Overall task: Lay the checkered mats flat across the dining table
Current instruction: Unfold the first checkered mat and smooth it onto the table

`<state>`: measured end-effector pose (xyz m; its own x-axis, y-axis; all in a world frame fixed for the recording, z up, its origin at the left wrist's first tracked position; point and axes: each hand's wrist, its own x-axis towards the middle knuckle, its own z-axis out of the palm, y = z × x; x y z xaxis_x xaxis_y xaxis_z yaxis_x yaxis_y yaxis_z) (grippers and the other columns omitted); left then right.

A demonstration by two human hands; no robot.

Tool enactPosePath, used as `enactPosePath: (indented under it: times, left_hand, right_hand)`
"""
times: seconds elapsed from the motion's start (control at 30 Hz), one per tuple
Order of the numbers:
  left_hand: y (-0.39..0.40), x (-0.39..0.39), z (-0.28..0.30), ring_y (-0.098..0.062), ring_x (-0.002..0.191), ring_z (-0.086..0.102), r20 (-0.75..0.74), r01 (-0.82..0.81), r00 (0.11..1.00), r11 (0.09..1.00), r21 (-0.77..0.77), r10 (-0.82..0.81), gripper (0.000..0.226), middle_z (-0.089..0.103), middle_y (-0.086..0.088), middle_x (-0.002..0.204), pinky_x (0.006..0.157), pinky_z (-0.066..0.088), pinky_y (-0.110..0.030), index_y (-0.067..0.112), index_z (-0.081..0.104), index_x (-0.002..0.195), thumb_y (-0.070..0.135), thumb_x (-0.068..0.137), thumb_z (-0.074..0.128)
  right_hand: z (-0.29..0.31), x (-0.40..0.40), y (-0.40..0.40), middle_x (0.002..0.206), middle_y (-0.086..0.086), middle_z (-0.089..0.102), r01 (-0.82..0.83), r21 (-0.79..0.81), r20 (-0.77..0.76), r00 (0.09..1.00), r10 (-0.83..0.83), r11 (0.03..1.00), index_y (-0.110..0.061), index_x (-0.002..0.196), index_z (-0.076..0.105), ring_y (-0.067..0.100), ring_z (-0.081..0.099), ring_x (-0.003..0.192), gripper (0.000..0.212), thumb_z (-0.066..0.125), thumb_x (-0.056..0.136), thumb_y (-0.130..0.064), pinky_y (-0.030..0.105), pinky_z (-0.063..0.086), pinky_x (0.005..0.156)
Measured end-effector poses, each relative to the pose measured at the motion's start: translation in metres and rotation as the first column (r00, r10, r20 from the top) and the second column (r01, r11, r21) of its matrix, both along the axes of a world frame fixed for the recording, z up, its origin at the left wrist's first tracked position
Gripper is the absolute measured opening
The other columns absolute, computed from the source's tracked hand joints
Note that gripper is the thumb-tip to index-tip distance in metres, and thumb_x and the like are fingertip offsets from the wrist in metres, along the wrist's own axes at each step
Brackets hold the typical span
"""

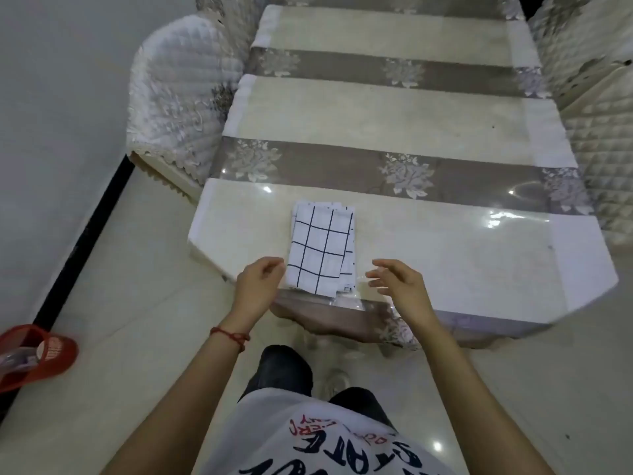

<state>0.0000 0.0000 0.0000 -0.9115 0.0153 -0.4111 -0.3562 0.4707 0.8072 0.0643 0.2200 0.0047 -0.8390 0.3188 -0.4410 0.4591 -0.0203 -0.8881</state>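
Folded mats (320, 248), lower layers hidden, count unclear

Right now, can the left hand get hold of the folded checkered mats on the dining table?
Probably yes. The left hand hovers open right beside the folded checkered mats, at their near left corner, and nothing lies between them.

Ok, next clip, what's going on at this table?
A person stands at the near end of a long dining table. A folded stack of checkered mats lies near its front edge, not yet spread out. The left hand and right hand hover on either side of the stack, fingers loosely curled and holding nothing. Covered chairs stand along the sides.
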Motion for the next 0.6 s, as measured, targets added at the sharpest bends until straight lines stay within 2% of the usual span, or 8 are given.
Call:
enactPosePath:
  times: [0.1,0.17,0.27,0.33,0.4,0.47,0.53,0.6]
  left_hand:
    - [0.017,-0.018,-0.001,-0.026,0.108,0.059,-0.005,0.013,1.000,0.986,-0.168,-0.014,0.034,0.066,-0.014,0.113,0.086,0.039,-0.023,0.004,0.060,0.117,0.023,0.089,0.057]
    - [0.027,-0.027,-0.004,-0.026,0.103,0.059,0.039,0.053,0.998,0.974,-0.219,-0.046,0.041,0.065,-0.012,0.107,0.080,0.038,-0.023,0.004,0.058,0.115,0.030,0.084,0.063]
    - [0.032,-0.035,-0.013,-0.024,0.084,0.056,0.052,0.128,0.992,0.946,-0.298,-0.118,0.027,0.062,-0.008,0.087,0.069,0.037,-0.024,0.006,0.061,0.088,0.030,0.080,0.069]
    - [0.033,-0.039,-0.018,-0.022,0.074,0.052,0.019,0.139,0.990,0.938,-0.318,-0.141,0.024,0.057,-0.004,0.071,0.062,0.034,-0.024,0.010,0.054,0.068,0.025,0.081,0.067]
    - [0.032,-0.043,-0.018,-0.020,0.072,0.052,-0.020,0.125,0.991,0.954,-0.274,-0.136,0.019,0.057,-0.005,0.071,0.054,0.032,-0.024,0.010,0.054,0.071,0.019,0.083,0.064]
    - [0.029,-0.045,-0.014,-0.017,0.068,0.051,-0.072,0.115,0.989,0.975,-0.192,-0.131,0.012,0.058,-0.004,0.076,0.049,0.033,-0.012,0.009,0.055,0.077,0.014,0.087,0.060]
    - [0.025,-0.049,-0.009,-0.014,0.064,0.051,-0.126,0.124,0.983,0.987,-0.105,-0.137,0.007,0.060,-0.005,0.077,0.050,0.037,-0.006,0.008,0.055,0.082,0.011,0.088,0.057]
    - [0.021,-0.053,-0.002,-0.012,0.064,0.053,-0.148,0.130,0.980,0.991,-0.014,-0.130,0.007,0.062,-0.006,0.077,0.053,0.039,-0.008,0.007,0.056,0.083,0.010,0.089,0.056]
  right_hand:
    - [-0.004,-0.017,-0.002,0.090,0.005,0.066,-0.026,0.049,0.032,0.999,0.025,0.998,-0.014,0.103,0.061,0.020,0.062,0.080,0.018,0.046,0.093,-0.010,0.028,0.049,0.075]
    - [-0.009,-0.024,-0.007,0.087,0.000,0.066,-0.029,0.051,0.059,0.998,0.026,0.998,-0.016,0.102,0.060,0.018,0.062,0.081,0.017,0.046,0.093,-0.011,0.027,0.050,0.075]
    - [-0.014,-0.028,-0.010,0.085,-0.004,0.066,-0.011,0.050,0.075,0.997,0.007,0.999,-0.016,0.101,0.062,0.018,0.063,0.080,0.017,0.048,0.092,-0.011,0.025,0.051,0.074]
    - [-0.016,-0.030,-0.012,0.086,0.000,0.067,0.003,0.044,0.091,0.996,-0.007,0.999,-0.015,0.100,0.062,0.018,0.063,0.079,0.017,0.048,0.092,-0.010,0.022,0.050,0.071]
    - [-0.015,-0.033,-0.013,0.086,0.003,0.067,0.017,0.038,0.090,0.996,-0.020,0.999,-0.017,0.096,0.062,0.019,0.063,0.077,0.017,0.048,0.092,-0.008,0.022,0.049,0.071]
    - [-0.015,-0.037,-0.014,0.085,0.003,0.068,0.035,0.040,0.085,0.996,-0.038,0.999,-0.019,0.094,0.062,0.021,0.063,0.079,0.018,0.047,0.092,-0.008,0.024,0.050,0.073]
    - [-0.015,-0.042,-0.016,0.087,0.002,0.067,0.055,0.048,0.082,0.995,-0.059,0.997,-0.023,0.094,0.061,0.024,0.064,0.085,0.018,0.048,0.092,-0.011,0.030,0.052,0.078]
    - [-0.013,-0.048,-0.019,0.095,0.003,0.066,0.085,0.058,0.075,0.993,-0.090,0.995,-0.026,0.100,0.059,0.024,0.062,0.093,0.015,0.051,0.091,-0.017,0.037,0.052,0.086]
